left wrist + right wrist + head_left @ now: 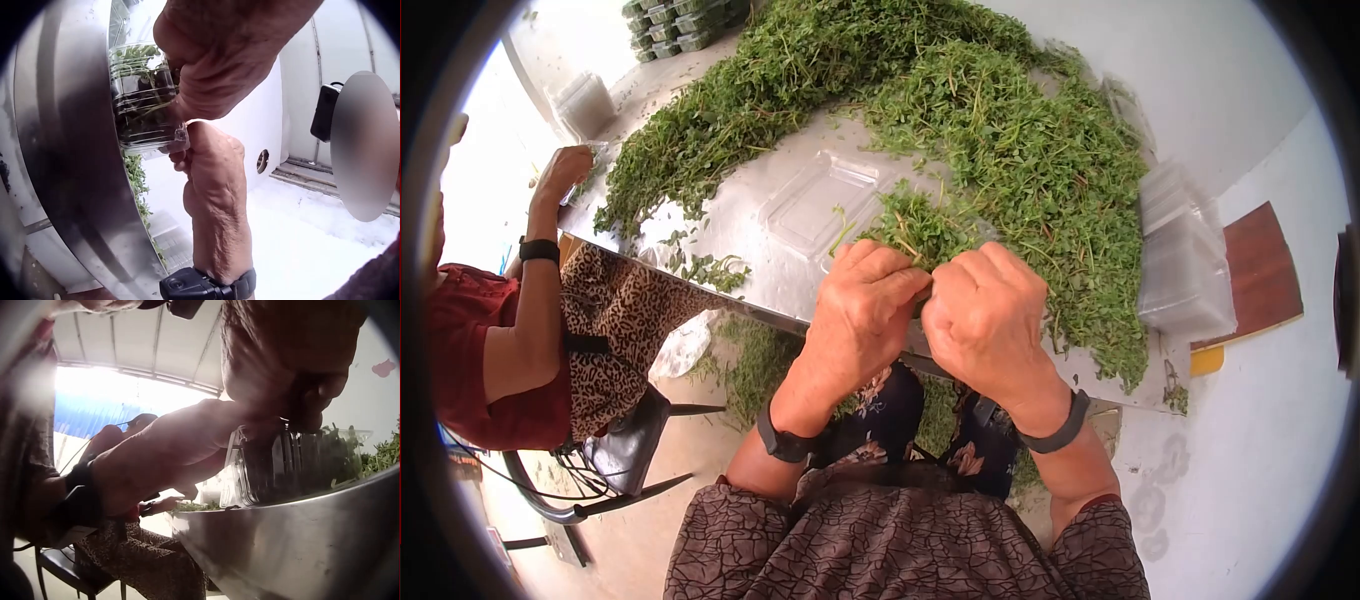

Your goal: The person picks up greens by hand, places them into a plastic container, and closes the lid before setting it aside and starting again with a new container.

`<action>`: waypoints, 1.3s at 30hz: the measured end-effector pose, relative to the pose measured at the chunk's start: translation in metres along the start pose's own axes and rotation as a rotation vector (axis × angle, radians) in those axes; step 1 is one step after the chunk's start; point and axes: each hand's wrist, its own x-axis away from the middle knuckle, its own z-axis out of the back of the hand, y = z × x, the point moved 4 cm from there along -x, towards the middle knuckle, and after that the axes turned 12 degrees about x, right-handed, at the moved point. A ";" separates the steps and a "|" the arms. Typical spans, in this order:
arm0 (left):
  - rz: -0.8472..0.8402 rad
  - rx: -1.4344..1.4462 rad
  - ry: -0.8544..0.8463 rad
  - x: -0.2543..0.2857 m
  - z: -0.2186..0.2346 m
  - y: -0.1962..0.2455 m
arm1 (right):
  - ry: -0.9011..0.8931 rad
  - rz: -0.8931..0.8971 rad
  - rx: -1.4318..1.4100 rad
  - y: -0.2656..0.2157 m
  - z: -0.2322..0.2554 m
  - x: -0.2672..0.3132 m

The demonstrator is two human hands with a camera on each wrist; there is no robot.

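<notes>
My left hand [862, 305] and right hand [987, 312] meet side by side at the table's near edge, fingers curled in towards each other. Leafy green stems [920, 222] show just beyond the knuckles, and both hands grip at their near end; the fingertips are mostly hidden. In the left wrist view a clear plastic box [140, 134] with greens inside stands at the metal edge, right beneath the hands. Its ribbed wall [249, 472] also shows in the right wrist view. A clear flat lid or tray [820, 205] lies on the table left of the greens.
A large heap of greens [1010, 130] curves round the metal table [750, 225]. Stacked clear boxes [1185, 265] stand at right, an empty stack [582, 105] at left, filled boxes [675, 22] behind. Another person's hand [565, 172] works at left, beside a chair [625, 465].
</notes>
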 end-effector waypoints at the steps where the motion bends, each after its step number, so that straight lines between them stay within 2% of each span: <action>1: -0.004 0.000 0.000 0.000 -0.001 0.000 | 0.029 -0.057 -0.015 0.003 -0.002 0.001; 2: -0.015 0.008 0.005 0.000 -0.001 0.000 | 0.030 -0.057 -0.014 0.005 -0.007 0.002; 4: -0.027 0.013 0.012 0.001 0.001 0.001 | 0.153 -0.210 -0.203 0.018 -0.009 0.004; 5: 0.005 -0.007 -0.019 0.001 0.003 0.001 | 0.152 -0.208 -0.204 0.021 -0.007 0.003; 7: 0.041 -0.025 -0.050 0.001 0.008 0.005 | 0.152 -0.528 -0.462 0.040 -0.004 0.007; 8: 0.029 -0.056 -0.011 0.000 0.012 0.010 | 0.149 -0.529 -0.463 0.043 -0.001 0.005; 10: 0.022 -0.081 0.023 0.003 0.018 0.012 | 0.111 -0.688 -0.662 0.051 0.001 0.003; 12: 0.105 -0.119 0.073 0.008 0.025 0.006 | 0.019 -0.699 -0.605 0.054 -0.002 0.002; 15: 0.096 -0.134 0.097 0.012 0.031 0.008 | -0.055 -0.668 -0.695 0.055 -0.018 -0.003; 18: 0.095 -0.129 0.088 0.014 0.032 0.008 | -0.130 -0.664 -0.638 0.053 -0.030 -0.003; 20: -0.002 -0.162 0.051 0.010 0.027 0.010 | -0.172 -0.654 -0.592 0.051 -0.033 -0.004; 22: -0.016 -0.180 0.008 0.007 0.022 0.013 | 0.028 -0.343 -0.404 0.041 -0.026 -0.011; 24: -0.055 -0.213 -0.079 0.003 0.015 0.016 | -0.027 -0.320 -0.371 0.037 -0.026 -0.011; 26: -0.062 -0.218 -0.066 0.004 0.012 0.011 | -0.026 -0.173 -0.288 0.036 -0.029 -0.010; 28: -0.023 -0.267 -0.116 0.007 0.011 0.007 | -0.082 -0.212 -0.345 0.041 -0.032 -0.008; 30: -0.022 -0.264 -0.127 0.009 0.010 0.006 | -0.083 -0.118 -0.166 0.042 -0.030 -0.009; 33: -0.015 -0.259 -0.143 0.009 0.012 0.005 | -0.049 -0.113 -0.086 0.045 -0.033 -0.011; 37: 0.000 -0.256 -0.142 0.012 0.015 0.002 | -0.041 -0.151 -0.054 0.050 -0.036 -0.010; 39: 0.011 -0.234 -0.154 0.013 0.017 -0.001 | -0.080 -0.195 -0.136 0.051 -0.035 -0.009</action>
